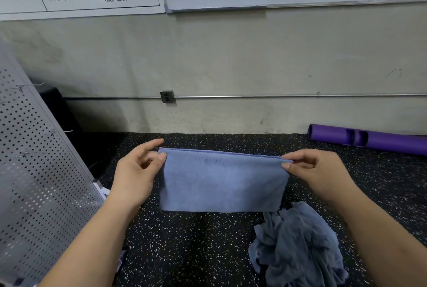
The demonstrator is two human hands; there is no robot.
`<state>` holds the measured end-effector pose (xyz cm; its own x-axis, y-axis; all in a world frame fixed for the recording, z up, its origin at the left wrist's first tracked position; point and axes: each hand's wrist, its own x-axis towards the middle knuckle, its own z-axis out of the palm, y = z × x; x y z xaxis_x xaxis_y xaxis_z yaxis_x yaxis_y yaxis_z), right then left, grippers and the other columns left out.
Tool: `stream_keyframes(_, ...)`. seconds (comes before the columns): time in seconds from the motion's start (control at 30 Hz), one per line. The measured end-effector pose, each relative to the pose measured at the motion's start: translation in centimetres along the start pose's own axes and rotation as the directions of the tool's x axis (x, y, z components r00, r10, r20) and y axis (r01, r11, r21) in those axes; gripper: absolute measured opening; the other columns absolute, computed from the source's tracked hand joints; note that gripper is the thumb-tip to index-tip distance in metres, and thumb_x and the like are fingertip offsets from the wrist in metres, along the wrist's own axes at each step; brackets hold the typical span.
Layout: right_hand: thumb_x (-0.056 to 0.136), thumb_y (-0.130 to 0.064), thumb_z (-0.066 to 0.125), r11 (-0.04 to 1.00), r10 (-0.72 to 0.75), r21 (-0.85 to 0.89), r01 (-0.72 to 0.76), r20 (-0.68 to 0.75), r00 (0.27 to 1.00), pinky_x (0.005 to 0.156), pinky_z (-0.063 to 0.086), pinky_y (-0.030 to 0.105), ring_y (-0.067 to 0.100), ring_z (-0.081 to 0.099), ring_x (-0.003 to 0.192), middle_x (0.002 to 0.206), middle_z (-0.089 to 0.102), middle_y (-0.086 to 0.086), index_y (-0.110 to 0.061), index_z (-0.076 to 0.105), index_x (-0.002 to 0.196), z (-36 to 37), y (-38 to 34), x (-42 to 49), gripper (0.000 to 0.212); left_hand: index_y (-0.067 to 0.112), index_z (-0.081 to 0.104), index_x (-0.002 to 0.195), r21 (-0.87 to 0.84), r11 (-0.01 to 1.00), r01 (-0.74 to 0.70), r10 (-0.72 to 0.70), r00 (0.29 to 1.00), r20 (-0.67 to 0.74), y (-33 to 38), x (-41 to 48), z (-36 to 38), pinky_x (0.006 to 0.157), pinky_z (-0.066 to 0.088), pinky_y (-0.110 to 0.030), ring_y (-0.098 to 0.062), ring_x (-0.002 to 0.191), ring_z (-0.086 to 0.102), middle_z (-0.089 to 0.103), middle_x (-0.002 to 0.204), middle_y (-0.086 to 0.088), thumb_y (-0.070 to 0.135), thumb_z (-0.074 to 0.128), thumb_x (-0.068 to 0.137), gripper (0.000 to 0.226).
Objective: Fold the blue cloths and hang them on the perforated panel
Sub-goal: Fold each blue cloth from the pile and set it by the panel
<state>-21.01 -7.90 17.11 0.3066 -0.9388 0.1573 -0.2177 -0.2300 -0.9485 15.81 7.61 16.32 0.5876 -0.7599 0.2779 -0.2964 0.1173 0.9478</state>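
A blue cloth (221, 180) hangs folded in half in front of me, its doubled top edge stretched level. My left hand (136, 171) pinches the top left corner between thumb and fingers. My right hand (316, 171) pinches the top right corner the same way. A crumpled heap of grey-blue cloths (298, 247) lies on the floor at the lower right, below my right forearm. The grey perforated panel (34, 182) leans at the left, with thin wire hooks sticking out of it.
The floor (196, 252) is black speckled rubber. A purple tube (369, 139) lies against the concrete wall at the right. A power outlet (168, 96) and a conduit run along the wall. Whiteboards hang above. A dark box stands behind the panel.
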Motion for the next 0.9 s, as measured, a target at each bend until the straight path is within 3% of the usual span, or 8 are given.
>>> stream_keyframes(0.17, 0.072, 0.002, 0.086, 0.954, 0.04, 0.296, -0.043, 0.017, 0.999, 0.078, 0.061, 0.019, 0.017, 0.077, 0.085, 0.093, 0.081, 0.013, -0.003, 0.08, 0.101, -0.6, -0.5, 0.2, 0.03, 0.022, 0.08, 0.113, -0.01, 0.999, 0.039, -0.039, 0.999, 0.012, -0.5, 0.2, -0.1, 0.106, 0.055, -0.042, -0.01, 0.096, 0.073, 0.082, 0.098, 0.0, 0.01, 0.071, 0.102, 0.019)
stream_keyframes(0.3, 0.067, 0.005, 0.09, 0.99, 0.041, 0.128, -0.055, 0.107, 0.993, 0.08, 0.064, 0.024, 0.023, 0.077, 0.084, 0.092, 0.081, 0.012, -0.007, 0.08, 0.097, -1.0, -0.7, -0.1, 0.034, 0.022, 0.081, 0.108, -0.025, 0.999, 0.026, -0.027, 0.999, -0.037, 0.1, 0.0, 0.3, 0.094, 0.054, -0.033, -0.004, 0.086, 0.07, 0.082, 0.093, 0.002, 0.008, 0.07, 0.102, 0.019)
stream_keyframes(0.4, 0.065, 0.007, 0.089, 0.968, 0.037, 0.239, -0.079, 0.177, 0.984, 0.08, 0.063, 0.022, 0.018, 0.076, 0.083, 0.094, 0.08, 0.011, -0.005, 0.08, 0.099, -0.9, -1.5, -0.5, 0.037, 0.022, 0.08, 0.108, -0.026, 0.998, 0.06, -0.061, 0.995, -0.078, -0.5, 0.3, 0.0, 0.098, 0.057, -0.043, -0.011, 0.091, 0.072, 0.082, 0.097, 0.0, 0.01, 0.069, 0.103, 0.017)
stream_keyframes(0.5, 0.074, 0.0, 0.093, 0.996, 0.022, -0.083, -0.012, 0.119, 0.993, 0.076, 0.063, 0.021, 0.013, 0.075, 0.076, 0.087, 0.081, -0.001, -0.02, 0.083, 0.1, -0.8, -1.2, -0.2, 0.035, 0.023, 0.08, 0.107, -0.019, 0.998, 0.062, -0.063, 0.994, -0.09, -0.5, 0.3, 0.0, 0.091, 0.055, -0.038, -0.009, 0.088, 0.071, 0.082, 0.097, 0.0, 0.012, 0.07, 0.103, 0.016)
stream_keyframes(0.6, 0.081, -0.01, 0.092, 0.945, 0.051, -0.326, 0.026, 0.226, 0.973, 0.077, 0.06, 0.02, 0.007, 0.075, 0.077, 0.083, 0.081, -0.008, -0.03, 0.083, 0.1, -0.5, -0.9, -0.4, 0.03, 0.026, 0.079, 0.105, -0.001, 0.998, 0.062, -0.062, 0.997, -0.047, -0.4, 0.0, 0.8, 0.085, 0.051, -0.036, -0.008, 0.086, 0.068, 0.081, 0.096, 0.002, 0.015, 0.069, 0.104, 0.015)
stream_keyframes(0.7, 0.082, -0.003, 0.089, 0.991, 0.04, -0.134, 0.007, 0.348, 0.937, 0.082, 0.06, 0.021, 0.015, 0.079, 0.09, 0.095, 0.083, 0.0, -0.018, 0.084, 0.104, -0.4, -1.4, -0.8, 0.027, 0.026, 0.077, 0.106, -0.031, 0.999, 0.024, -0.026, 0.995, -0.093, -0.5, 0.2, 0.6, 0.082, 0.047, -0.036, -0.009, 0.083, 0.062, 0.076, 0.089, 0.004, 0.013, 0.066, 0.105, 0.016)
stream_keyframes(0.8, 0.075, 0.001, 0.089, 0.999, 0.035, 0.024, -0.04, 0.18, 0.983, 0.082, 0.063, 0.023, 0.029, 0.078, 0.093, 0.095, 0.082, 0.01, -0.011, 0.083, 0.1, -1.0, -1.3, -0.5, 0.028, 0.022, 0.077, 0.108, -0.059, 0.998, -0.027, 0.021, 0.995, -0.097, -0.2, 0.4, 0.2, 0.085, 0.048, -0.034, -0.009, 0.083, 0.061, 0.07, 0.086, 0.005, 0.01, 0.066, 0.105, 0.016)
stream_keyframes(0.9, 0.067, -0.001, 0.089, 0.979, 0.076, 0.169, -0.113, 0.213, 0.974, 0.08, 0.063, 0.022, 0.027, 0.077, 0.09, 0.098, 0.081, 0.018, -0.008, 0.083, 0.098, -1.4, -1.6, -0.5, 0.032, 0.024, 0.076, 0.109, -0.041, 0.998, -0.054, 0.051, 0.996, -0.075, 0.1, 0.1, 0.5, 0.084, 0.046, -0.035, -0.011, 0.083, 0.058, 0.067, 0.087, -0.002, 0.012, 0.065, 0.106, 0.016)
